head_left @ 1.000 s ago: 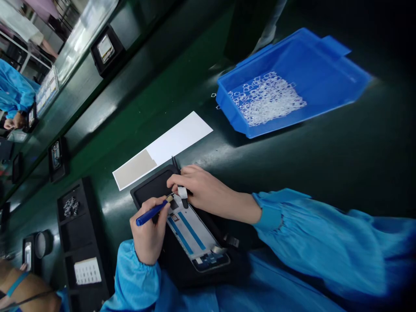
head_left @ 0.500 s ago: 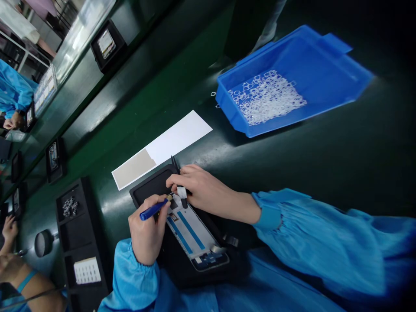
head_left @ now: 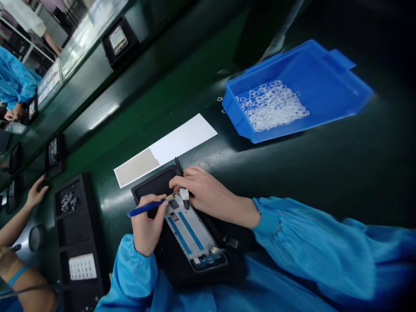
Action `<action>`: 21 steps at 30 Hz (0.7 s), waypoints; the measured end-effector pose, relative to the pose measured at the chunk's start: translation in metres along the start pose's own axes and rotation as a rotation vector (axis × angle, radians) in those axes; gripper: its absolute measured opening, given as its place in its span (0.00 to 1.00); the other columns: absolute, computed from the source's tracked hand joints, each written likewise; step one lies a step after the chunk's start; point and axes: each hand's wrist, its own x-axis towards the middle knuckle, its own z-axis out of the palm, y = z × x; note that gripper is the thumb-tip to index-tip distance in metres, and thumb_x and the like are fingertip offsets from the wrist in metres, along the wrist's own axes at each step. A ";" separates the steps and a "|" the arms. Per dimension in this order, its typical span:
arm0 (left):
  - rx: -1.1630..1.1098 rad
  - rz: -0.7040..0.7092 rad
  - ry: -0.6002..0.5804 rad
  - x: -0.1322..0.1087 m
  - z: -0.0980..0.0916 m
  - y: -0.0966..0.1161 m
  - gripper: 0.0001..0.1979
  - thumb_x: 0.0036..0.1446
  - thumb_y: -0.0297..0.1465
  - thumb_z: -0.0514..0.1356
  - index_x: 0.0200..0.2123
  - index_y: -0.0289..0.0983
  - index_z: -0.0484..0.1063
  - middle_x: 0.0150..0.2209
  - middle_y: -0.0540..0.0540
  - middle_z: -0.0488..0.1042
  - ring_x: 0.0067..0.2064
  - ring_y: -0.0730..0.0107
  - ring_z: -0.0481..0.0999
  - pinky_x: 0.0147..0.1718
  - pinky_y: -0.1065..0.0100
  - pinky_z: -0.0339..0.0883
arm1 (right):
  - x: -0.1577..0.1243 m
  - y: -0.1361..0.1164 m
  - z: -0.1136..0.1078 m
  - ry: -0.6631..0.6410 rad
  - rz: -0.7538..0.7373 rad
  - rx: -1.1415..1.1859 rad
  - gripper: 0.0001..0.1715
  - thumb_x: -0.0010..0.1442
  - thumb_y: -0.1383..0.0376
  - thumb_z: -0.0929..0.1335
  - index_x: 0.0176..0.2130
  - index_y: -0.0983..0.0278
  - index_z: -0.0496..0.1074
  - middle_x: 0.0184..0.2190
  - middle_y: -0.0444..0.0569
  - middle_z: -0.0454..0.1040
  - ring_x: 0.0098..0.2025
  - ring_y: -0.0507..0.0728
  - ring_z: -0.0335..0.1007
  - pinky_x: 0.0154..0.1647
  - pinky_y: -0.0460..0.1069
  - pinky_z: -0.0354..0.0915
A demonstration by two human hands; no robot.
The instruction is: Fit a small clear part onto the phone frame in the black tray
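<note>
- We note the left hand pinching a slim blue pen tool over the flat phone frame.
- Right hand grips black tweezers at the frame's top end, on the counter.

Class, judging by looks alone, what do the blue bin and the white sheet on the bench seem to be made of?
Blue bin: probably moulded plastic, uniform colour, soft sheen, thin formed rim. White sheet: likely paper or thin card, flat and matte; its grey end may be a coating.
</note>
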 end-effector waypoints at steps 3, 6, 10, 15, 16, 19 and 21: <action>-0.131 -0.020 0.212 0.000 -0.010 -0.002 0.03 0.65 0.26 0.57 0.38 0.37 0.63 0.36 0.47 0.74 0.42 0.65 0.78 0.44 0.62 0.73 | 0.001 0.001 0.001 0.009 0.001 0.010 0.18 0.52 0.83 0.62 0.38 0.65 0.67 0.28 0.45 0.67 0.33 0.58 0.63 0.40 0.51 0.57; 0.006 0.114 0.133 -0.003 -0.018 -0.002 0.06 0.66 0.24 0.51 0.36 0.37 0.66 0.34 0.47 0.70 0.40 0.67 0.75 0.41 0.65 0.71 | 0.001 0.003 -0.001 0.023 -0.003 0.069 0.16 0.56 0.79 0.62 0.41 0.63 0.68 0.32 0.47 0.71 0.35 0.59 0.65 0.41 0.53 0.59; 0.519 0.270 -0.176 -0.012 -0.010 -0.006 0.13 0.63 0.23 0.52 0.47 0.39 0.72 0.30 0.48 0.66 0.30 0.69 0.67 0.28 0.68 0.61 | 0.001 0.002 -0.009 0.153 0.029 0.226 0.14 0.69 0.69 0.59 0.50 0.62 0.68 0.32 0.47 0.74 0.37 0.60 0.70 0.43 0.55 0.64; 0.834 0.370 -0.265 -0.016 0.003 -0.007 0.18 0.61 0.22 0.56 0.53 0.39 0.71 0.28 0.50 0.63 0.29 0.67 0.66 0.26 0.66 0.59 | 0.004 0.006 -0.012 0.358 0.244 0.319 0.26 0.73 0.49 0.58 0.56 0.63 0.70 0.33 0.49 0.70 0.28 0.56 0.68 0.33 0.50 0.69; 0.867 0.375 -0.287 -0.016 0.003 -0.004 0.18 0.61 0.22 0.57 0.53 0.38 0.70 0.29 0.49 0.64 0.29 0.67 0.67 0.26 0.66 0.60 | 0.007 0.009 -0.011 0.366 0.283 0.346 0.29 0.72 0.45 0.59 0.56 0.63 0.71 0.34 0.50 0.70 0.29 0.56 0.68 0.33 0.50 0.70; 0.908 0.351 -0.380 -0.009 0.000 0.003 0.17 0.59 0.24 0.60 0.52 0.37 0.71 0.31 0.49 0.67 0.29 0.67 0.70 0.27 0.66 0.64 | 0.018 0.020 -0.009 0.344 0.379 0.452 0.35 0.68 0.39 0.61 0.51 0.65 0.72 0.31 0.49 0.70 0.28 0.56 0.69 0.30 0.48 0.71; 0.870 0.287 -0.458 0.001 -0.005 0.005 0.16 0.59 0.26 0.62 0.51 0.40 0.72 0.33 0.49 0.69 0.28 0.69 0.72 0.26 0.67 0.65 | 0.028 0.027 -0.010 0.335 0.401 0.469 0.35 0.64 0.38 0.64 0.46 0.66 0.73 0.30 0.49 0.70 0.28 0.56 0.70 0.28 0.48 0.71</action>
